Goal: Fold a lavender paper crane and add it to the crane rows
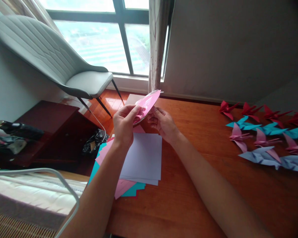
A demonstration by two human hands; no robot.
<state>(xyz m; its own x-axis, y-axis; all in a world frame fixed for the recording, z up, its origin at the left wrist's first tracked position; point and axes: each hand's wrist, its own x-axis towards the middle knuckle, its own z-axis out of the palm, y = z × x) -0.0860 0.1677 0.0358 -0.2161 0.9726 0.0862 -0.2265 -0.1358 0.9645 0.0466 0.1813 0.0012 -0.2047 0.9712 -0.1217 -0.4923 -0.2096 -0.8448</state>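
My left hand (125, 124) pinches a pink sheet of paper (150, 100) between thumb and fingers, raised above the table. Shiny clear film shows along the paper's edges, like a plastic sleeve. At its lower right edge, my right hand (162, 124) is closed with curled fingers and thumb pressed to the paper; part of that grip is hidden. Beneath both hands lies a fanned stack of square paper, with pale lavender sheets (145, 158) on top and pink (124, 187), turquoise (132, 191) and red edges sticking out.
Rows of folded paper cranes stand at the table's right: red (227, 109), turquoise (243, 124), pink (238, 137) and lavender (259, 155). The wooden table (188, 198) ends left of the stack. Beyond are a grey chair (89, 84), a dark cabinet (44, 122) and a black bag (95, 143).
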